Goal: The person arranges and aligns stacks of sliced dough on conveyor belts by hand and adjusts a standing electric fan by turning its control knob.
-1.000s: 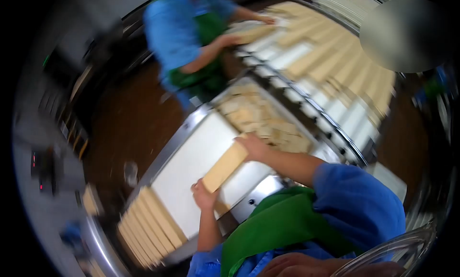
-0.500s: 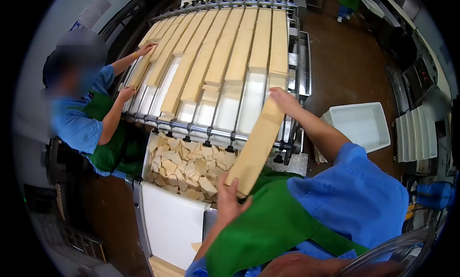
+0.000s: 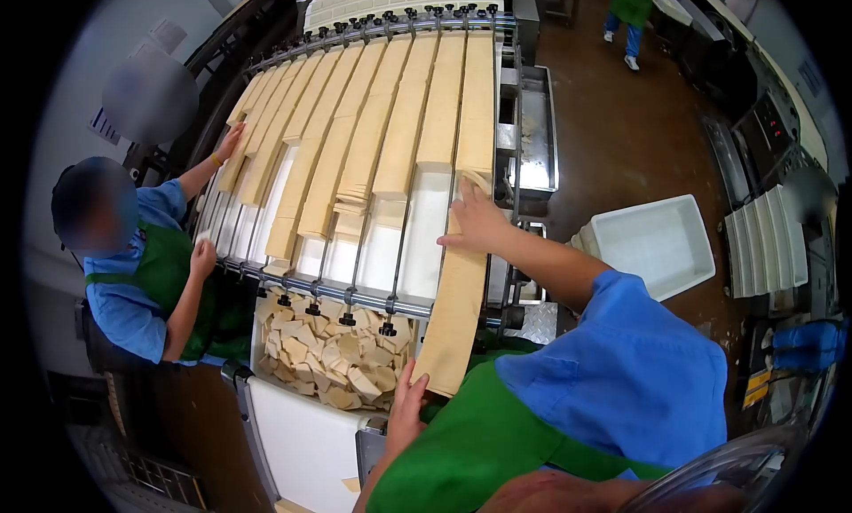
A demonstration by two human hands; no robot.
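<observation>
A long stack of thin cream-coloured sheets (image 3: 454, 313) slants from the rightmost lane of the rack down over its front bar toward my apron. My left hand (image 3: 408, 408) holds its near end, fingers along the side and end. Around its far part is my right hand (image 3: 484, 222), thumb on the left side and fingers near the end of the row of sheets (image 3: 477, 105) in that lane. A few sheets tilt loose by those fingertips. More long rows (image 3: 395, 149) lie side by side between the thin metal rods of the rack.
Below the front bar (image 3: 364, 298) stands a bin of broken sheet pieces (image 3: 333, 353), beside a white surface (image 3: 297, 442). A co-worker (image 3: 146, 264) in a green apron works at the left. A white tub (image 3: 657, 247) is at the right; another person (image 3: 632, 16) stands farther back.
The stack in my hands has moved forward and turned straighter, its far end now in the rightmost lane. The co-worker's near hand has come off the row. My view has shifted right.
</observation>
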